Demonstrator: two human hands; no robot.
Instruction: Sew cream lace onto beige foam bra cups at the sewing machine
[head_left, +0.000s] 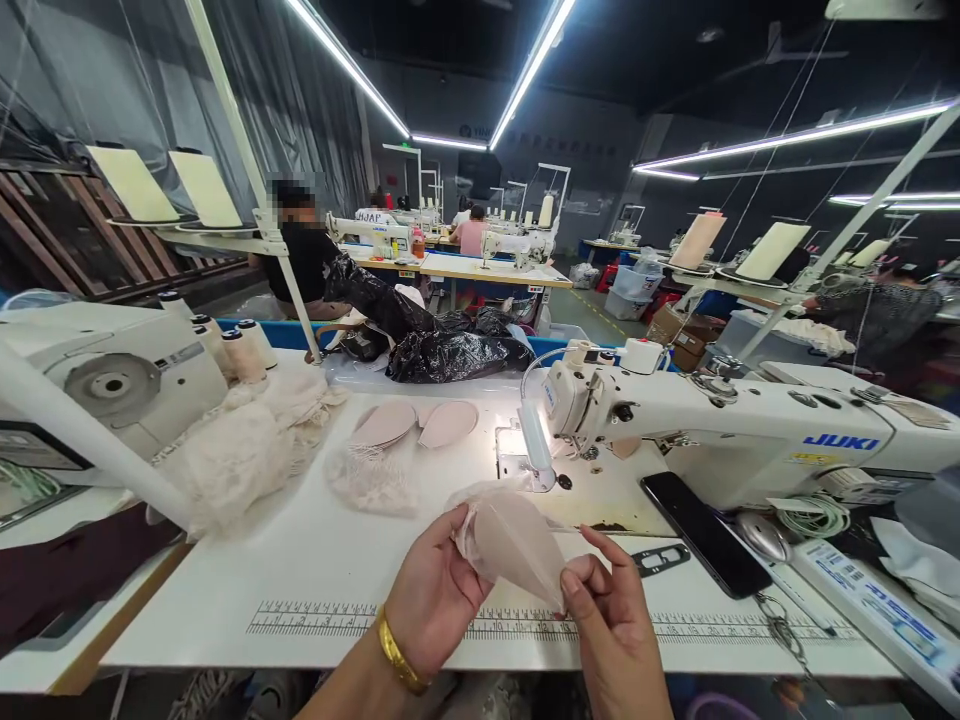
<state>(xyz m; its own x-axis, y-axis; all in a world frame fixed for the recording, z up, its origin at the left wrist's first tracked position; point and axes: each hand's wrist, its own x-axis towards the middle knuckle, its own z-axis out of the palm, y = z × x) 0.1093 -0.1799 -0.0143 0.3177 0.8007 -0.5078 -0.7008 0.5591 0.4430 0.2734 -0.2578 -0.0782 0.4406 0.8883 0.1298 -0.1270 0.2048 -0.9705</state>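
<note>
Between my hands is a pale pink bra cup (517, 545) with thin sheer fabric around it, held above the front of the white table. My left hand (439, 590), with a gold bracelet at the wrist, grips the cup's left edge between thumb and fingers. At the pointed right end, my right hand (607, 605) pinches the fabric between thumb and forefinger. Just beyond stands a white sewing machine (750, 420) with its lamp lit. Stacked pink cups (384, 425) and another cup pile (448, 424) lie further back, with lace pieces (371, 485) in front.
A heap of cream lace (251, 440) lies at left beside thread cones (244, 355). A black phone (705, 535) and a small dark metal plate (660, 560) are at right. Black plastic bags (457, 345) sit behind the table. A printed ruler (315, 620) runs along the front edge.
</note>
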